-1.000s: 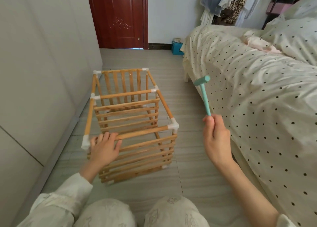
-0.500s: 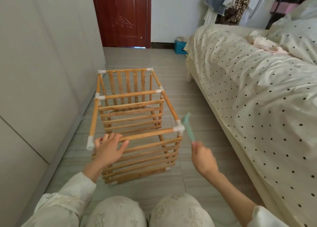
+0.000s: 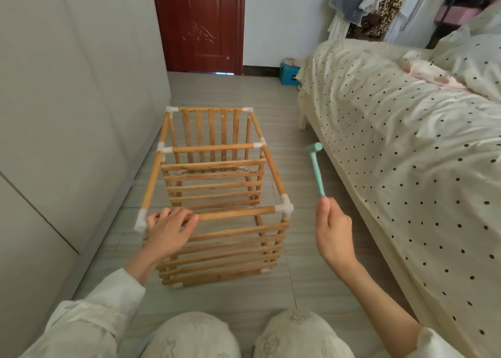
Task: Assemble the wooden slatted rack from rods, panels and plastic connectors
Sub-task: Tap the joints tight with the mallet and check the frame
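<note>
The wooden slatted rack (image 3: 217, 184) stands on the floor in front of my knees, its rods joined by white plastic connectors. My left hand (image 3: 169, 229) grips the near top rod (image 3: 235, 213) close to the near left connector (image 3: 141, 221). My right hand (image 3: 334, 234) holds a small teal plastic hammer (image 3: 315, 168) by the end of its handle, head raised and pointing away. The hammer is in the air to the right of the near right corner connector (image 3: 286, 209), not touching the rack.
A bed (image 3: 406, 146) with a dotted cover runs along the right, close to the rack. A pale wardrobe wall (image 3: 67, 113) lines the left. A red door (image 3: 198, 24) and a blue box (image 3: 288, 73) are at the far end. Tiled floor lies between.
The hammer swung down to the near right corner connector half a second ago and is now lifted back up and to the right. My left hand stayed on the near top rod.
</note>
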Motion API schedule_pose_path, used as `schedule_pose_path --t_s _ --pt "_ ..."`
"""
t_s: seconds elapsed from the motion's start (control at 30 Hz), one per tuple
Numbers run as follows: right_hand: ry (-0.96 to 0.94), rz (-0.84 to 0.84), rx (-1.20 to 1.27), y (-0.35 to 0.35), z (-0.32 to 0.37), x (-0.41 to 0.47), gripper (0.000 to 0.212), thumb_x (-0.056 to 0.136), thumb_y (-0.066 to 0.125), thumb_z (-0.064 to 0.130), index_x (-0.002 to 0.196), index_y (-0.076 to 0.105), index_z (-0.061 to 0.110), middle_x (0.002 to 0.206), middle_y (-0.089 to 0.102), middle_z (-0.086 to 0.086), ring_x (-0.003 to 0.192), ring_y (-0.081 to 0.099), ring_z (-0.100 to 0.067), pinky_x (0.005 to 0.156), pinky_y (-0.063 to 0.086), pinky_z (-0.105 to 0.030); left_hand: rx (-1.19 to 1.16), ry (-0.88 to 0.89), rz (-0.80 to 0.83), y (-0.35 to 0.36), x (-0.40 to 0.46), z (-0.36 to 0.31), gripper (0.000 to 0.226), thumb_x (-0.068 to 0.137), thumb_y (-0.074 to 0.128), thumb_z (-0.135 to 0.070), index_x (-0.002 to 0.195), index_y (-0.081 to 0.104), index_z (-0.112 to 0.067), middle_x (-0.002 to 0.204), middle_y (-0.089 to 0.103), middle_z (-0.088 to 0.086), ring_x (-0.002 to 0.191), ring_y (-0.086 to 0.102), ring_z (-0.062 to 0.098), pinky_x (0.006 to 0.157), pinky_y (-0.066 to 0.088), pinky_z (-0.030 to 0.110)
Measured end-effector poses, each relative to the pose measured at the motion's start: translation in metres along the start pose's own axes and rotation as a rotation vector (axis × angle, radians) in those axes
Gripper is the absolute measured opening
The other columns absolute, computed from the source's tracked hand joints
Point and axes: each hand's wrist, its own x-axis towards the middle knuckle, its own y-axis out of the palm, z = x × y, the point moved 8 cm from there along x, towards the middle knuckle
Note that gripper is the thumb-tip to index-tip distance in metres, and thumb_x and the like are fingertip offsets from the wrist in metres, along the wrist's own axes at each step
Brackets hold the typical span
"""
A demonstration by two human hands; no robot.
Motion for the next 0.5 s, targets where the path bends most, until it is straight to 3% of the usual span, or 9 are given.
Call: schedule_pose_path --t_s 0.03,0.07,0.13,0.2,0.3,0.37,0.43,0.5 --pt "-0.007 -0.007 0.013 -0.002 0.004 -0.003 0.034 0.102 0.027 0.025 0.069 0.037 0.020 0.054 0.042 0.003 0.046 0.039 -0.014 0.048 0.032 -0.028 0.001 0.002 0.002 -0.001 0.000 0.001 0.033 0.099 0.024 -0.045 0.111 0.052 -0.033 0.106 0.048 -0.016 0.111 0.038 0.008 0.097 0.015 0.030" --pt "0.070 0.093 -0.054 0.010 -0.008 -0.010 0.034 0.102 0.025 0.027 0.074 0.042 0.018 0.058 0.047 0.002 0.051 0.045 -0.017 0.052 0.035 -0.030 -0.001 -0.001 0.005 -0.001 0.000 0.003 0.034 0.099 0.024 -0.045 0.111 0.053 -0.033 0.107 0.050 -0.015 0.111 0.039 0.008 0.098 0.015 0.030" --pt "0.264 0.428 -0.400 0.040 -0.051 -0.037 0.044 0.102 0.019 0.037 0.092 0.053 0.011 0.080 0.061 -0.007 0.076 0.058 -0.029 0.065 0.041 -0.034 0.003 0.001 0.004 -0.002 0.000 0.006 0.034 0.099 0.025 -0.046 0.110 0.054 -0.032 0.108 0.052 -0.015 0.111 0.040 0.009 0.098 0.015 0.031" --pt "0.287 0.388 -0.407 0.038 -0.065 -0.037 0.047 0.101 0.020 0.040 0.091 0.055 0.010 0.081 0.062 -0.009 0.079 0.058 -0.030 0.067 0.042 -0.035 0.010 0.022 -0.013 -0.003 0.001 0.006 0.032 0.098 0.027 -0.047 0.108 0.054 -0.033 0.106 0.051 -0.015 0.110 0.041 0.008 0.098 0.015 0.031" --pt "0.146 0.110 -0.038 0.011 -0.040 -0.025 0.039 0.101 0.030 0.030 0.065 0.040 0.017 0.054 0.045 0.002 0.050 0.043 -0.012 0.051 0.034 -0.028 0.029 0.041 -0.035 -0.004 0.001 0.006 0.030 0.097 0.029 -0.049 0.108 0.052 -0.034 0.106 0.050 -0.016 0.109 0.040 0.007 0.095 0.015 0.029" --pt "0.170 0.200 0.013 0.020 -0.039 -0.028 0.040 0.101 0.030 0.030 0.063 0.037 0.019 0.054 0.041 0.004 0.049 0.039 -0.009 0.051 0.032 -0.028 0.040 0.045 -0.038 -0.004 0.000 0.004 0.029 0.096 0.031 -0.050 0.111 0.051 -0.034 0.107 0.049 -0.017 0.109 0.039 0.008 0.092 0.015 0.029" --pt "0.304 0.444 -0.175 0.043 -0.060 -0.042 0.044 0.101 0.026 0.037 0.063 0.038 0.020 0.060 0.044 0.003 0.061 0.045 -0.017 0.059 0.034 -0.031 0.082 0.029 -0.031 -0.003 -0.002 0.004 0.029 0.096 0.034 -0.049 0.115 0.050 -0.034 0.108 0.048 -0.016 0.110 0.040 0.009 0.092 0.016 0.030" --pt "0.339 0.420 -0.221 0.041 -0.067 -0.033 0.045 0.101 0.026 0.038 0.062 0.038 0.020 0.062 0.046 0.002 0.063 0.046 -0.020 0.059 0.034 -0.031 0.196 0.009 -0.045 -0.002 -0.003 0.003 0.031 0.096 0.035 -0.048 0.120 0.047 -0.032 0.112 0.048 -0.013 0.112 0.040 0.012 0.095 0.018 0.033"
